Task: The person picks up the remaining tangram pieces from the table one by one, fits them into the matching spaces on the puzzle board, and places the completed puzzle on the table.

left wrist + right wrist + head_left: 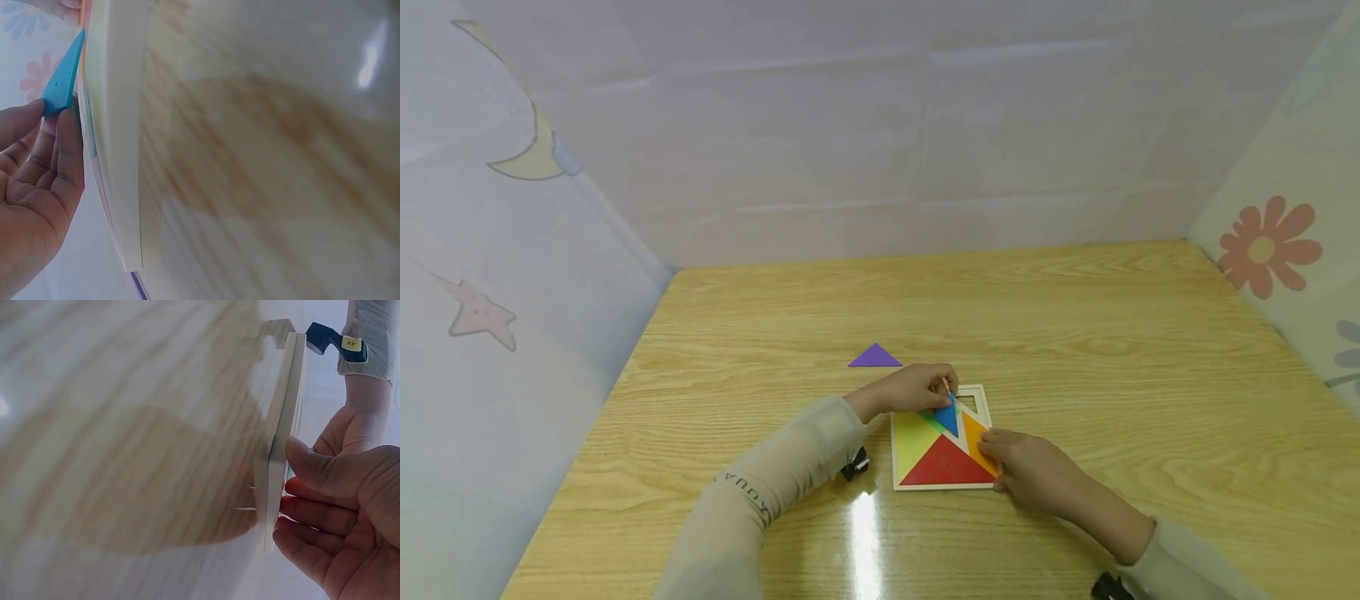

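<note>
A square tangram tray (940,487) with a pale wooden rim lies on the table. In it are a yellow piece (912,442), a red triangle (946,467), an orange piece (974,437) and a partly covered green piece (933,419). Bare recess shows at its upper right. My left hand (917,387) pinches a blue triangular piece (952,418) between thumb and fingers, tilted above the tray; the left wrist view shows this blue piece (62,84) edge-on. At the tray's right side, my right hand (1033,468) rests its fingers and thumb (306,464) against the edge.
A purple triangle (876,357) lies on the wooden table (760,333) just beyond the tray's upper left. Printed cloth walls (850,150) stand at the back and both sides. A black wrist device (854,465) sits under the left forearm.
</note>
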### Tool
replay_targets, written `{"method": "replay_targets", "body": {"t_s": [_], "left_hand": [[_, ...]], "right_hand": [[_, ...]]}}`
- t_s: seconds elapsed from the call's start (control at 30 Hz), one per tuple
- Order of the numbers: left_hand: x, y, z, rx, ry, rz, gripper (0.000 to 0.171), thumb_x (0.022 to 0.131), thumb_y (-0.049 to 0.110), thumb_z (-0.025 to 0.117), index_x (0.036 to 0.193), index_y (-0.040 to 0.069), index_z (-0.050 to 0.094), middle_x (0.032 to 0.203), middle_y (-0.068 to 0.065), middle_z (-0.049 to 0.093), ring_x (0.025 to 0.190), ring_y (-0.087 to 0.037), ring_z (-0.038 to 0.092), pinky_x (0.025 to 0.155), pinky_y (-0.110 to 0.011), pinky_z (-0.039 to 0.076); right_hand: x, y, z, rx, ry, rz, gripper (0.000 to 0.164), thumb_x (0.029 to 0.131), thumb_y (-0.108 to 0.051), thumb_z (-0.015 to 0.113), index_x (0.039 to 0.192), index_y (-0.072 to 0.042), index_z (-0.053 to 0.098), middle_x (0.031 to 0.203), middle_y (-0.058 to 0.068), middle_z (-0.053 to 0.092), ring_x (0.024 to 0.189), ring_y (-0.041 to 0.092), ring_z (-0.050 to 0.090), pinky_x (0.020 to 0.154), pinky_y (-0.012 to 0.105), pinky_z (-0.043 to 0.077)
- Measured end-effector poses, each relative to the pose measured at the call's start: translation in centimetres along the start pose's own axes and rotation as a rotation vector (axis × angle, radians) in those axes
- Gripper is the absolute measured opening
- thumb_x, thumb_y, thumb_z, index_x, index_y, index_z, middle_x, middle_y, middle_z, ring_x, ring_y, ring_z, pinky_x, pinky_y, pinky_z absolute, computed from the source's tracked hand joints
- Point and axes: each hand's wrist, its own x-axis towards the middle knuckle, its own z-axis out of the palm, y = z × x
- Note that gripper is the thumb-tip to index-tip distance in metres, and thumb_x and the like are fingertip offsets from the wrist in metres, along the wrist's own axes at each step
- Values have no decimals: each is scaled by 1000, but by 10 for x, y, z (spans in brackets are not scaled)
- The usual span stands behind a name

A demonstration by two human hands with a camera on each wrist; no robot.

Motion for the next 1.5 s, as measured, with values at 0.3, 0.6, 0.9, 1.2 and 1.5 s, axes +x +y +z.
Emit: {"method": "replay_targets", "body": {"t_s": [0.3,0.6,0.9,1.2,1.5], "left_hand": [[0,2,3,-16,-19,12,10,87,9,50,97,7,51,75,-1,57,62,-9,50,56,-18,44],[1,2,7,47,-37,33,8,87,9,51,94,8,51,72,2,58,60,-8,50,56,-17,44],[0,6,10,90,-42,61,4,85,9,54,89,8,53,75,3,57,63,-6,52,56,-16,45],[-1,5,13,127,-41,80,4,84,8,55,87,10,55,75,5,57,62,-5,50,55,-15,44],[2,7,13,239,-41,118,6,82,10,59,84,10,53,74,6,54,67,-4,50,57,-13,41]], "right_hand": [[-1,-1,0,4,-5,4,45,66,-11,73,104,8,58,107,19,57,101,31,52,78,42,44],[-2,0,1,5,-3,3,45,65,-11,73,104,8,59,106,19,57,101,32,52,78,42,44],[-3,1,1,14,-9,11,44,66,-11,72,103,8,59,106,19,57,100,32,52,79,42,44],[-3,0,3,22,-9,-8,44,65,-10,72,103,9,59,105,19,58,99,32,53,77,42,45],[-2,1,1,6,6,-15,44,65,-10,73,103,9,59,105,19,58,98,32,53,77,42,45]]}}
